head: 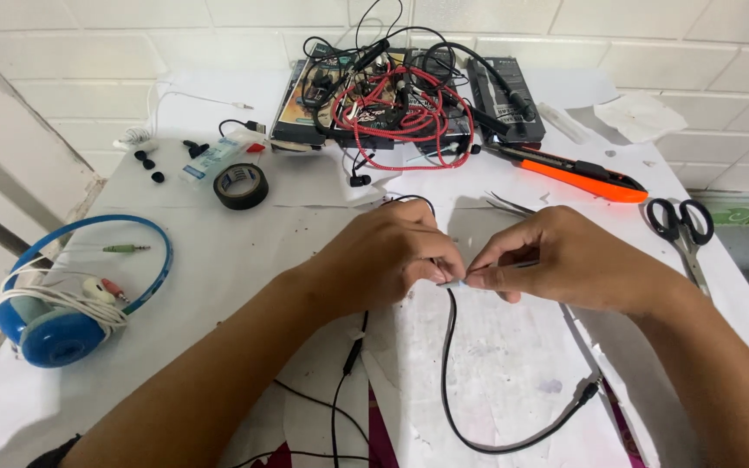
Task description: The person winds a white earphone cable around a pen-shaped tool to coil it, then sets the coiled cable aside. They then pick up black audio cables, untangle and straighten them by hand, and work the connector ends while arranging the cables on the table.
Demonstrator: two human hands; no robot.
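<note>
- A thin black cable (449, 347) runs down the white paper-covered table (244, 260) from both hands.
- Left hand (392, 251) and right hand (565, 258), fingertips touching, pinch its end.
- Beyond the cable: one tape roll (241, 185), one orange cutter (578, 171), one pair of scissors (682, 227).
- Left of it: one blue headphone set (67, 303).

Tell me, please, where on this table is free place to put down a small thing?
Bare paper lies between the blue headphones and the left hand, below the tape roll. Another patch sits inside the black cable loop. The back, around the tangled wires, is crowded.
</note>
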